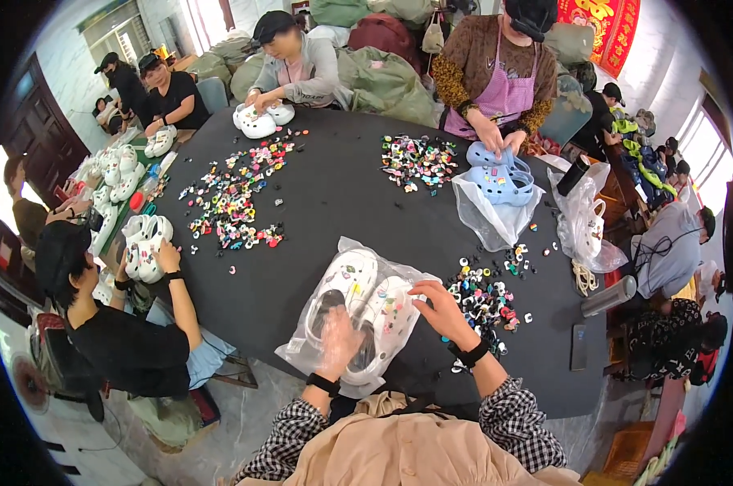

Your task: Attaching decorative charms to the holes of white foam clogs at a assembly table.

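A pair of white clogs (352, 271) with small colourful charms lies on a clear plastic bag (303, 330) at the table's near edge, toes pointing away from me. Whether the shoes are inside the bag or on top of it is hard to tell. Over the heel opening of the left clog is my left hand (339, 344), smeared by motion, so its grip does not show. My right hand (445, 312) is at the right clog's outer side, fingers apart, the fingertips close to the bag's upper right edge.
Piles of loose shoe charms (488, 300) lie at my right, with more (235, 198) across the dark table (334, 186). Opposite, a person handles blue clogs (500, 180); others handle white clogs (145, 247). A metal flask (609, 296) and a phone (578, 347) are at the right edge.
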`<state>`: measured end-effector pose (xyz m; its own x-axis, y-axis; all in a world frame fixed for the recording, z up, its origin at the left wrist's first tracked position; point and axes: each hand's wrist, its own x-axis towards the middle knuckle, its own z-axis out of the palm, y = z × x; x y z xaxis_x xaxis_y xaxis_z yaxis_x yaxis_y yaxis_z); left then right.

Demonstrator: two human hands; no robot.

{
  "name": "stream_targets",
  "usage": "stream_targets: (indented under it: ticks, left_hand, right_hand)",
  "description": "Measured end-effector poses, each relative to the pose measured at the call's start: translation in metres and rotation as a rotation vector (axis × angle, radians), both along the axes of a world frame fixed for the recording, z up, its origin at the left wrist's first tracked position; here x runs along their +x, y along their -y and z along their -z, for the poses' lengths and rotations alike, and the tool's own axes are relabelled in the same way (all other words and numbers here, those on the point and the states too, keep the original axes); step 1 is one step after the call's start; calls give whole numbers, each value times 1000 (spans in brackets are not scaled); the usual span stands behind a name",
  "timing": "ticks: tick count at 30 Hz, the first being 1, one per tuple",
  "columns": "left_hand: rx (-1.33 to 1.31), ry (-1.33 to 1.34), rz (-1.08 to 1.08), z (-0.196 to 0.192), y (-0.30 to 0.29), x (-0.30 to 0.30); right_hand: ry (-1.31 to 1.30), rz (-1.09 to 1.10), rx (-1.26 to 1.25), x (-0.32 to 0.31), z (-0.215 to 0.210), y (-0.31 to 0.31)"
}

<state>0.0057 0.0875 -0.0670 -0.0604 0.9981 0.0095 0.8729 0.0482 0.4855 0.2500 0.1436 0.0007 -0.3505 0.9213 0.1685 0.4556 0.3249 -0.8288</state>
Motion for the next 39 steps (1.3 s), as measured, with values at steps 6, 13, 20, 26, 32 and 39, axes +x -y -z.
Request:
stream_targets:
  ticks: [6,13,20,26,32,39]
  left_hand:
    - [120,76,108,-2,19,1]
    - [293,158,246,-37,55,-4]
    - [418,85,340,-64,56,-20]
    - [382,99,349,-93,66,-32]
    - [335,130,248,-78,74,-49]
    - [370,67,224,-84,69,-70]
  right_hand:
    - [-5,111,-24,15,-6,-4]
    - [-31,246,-48,13,6,-21]
    - [-335,213,-520,6,-11,-26]
    - [-636,525,-163,36,-35,-32]
    - [-858,653,88,86,-69,-24]
    - [-1157,950,186,179,-78,-4]
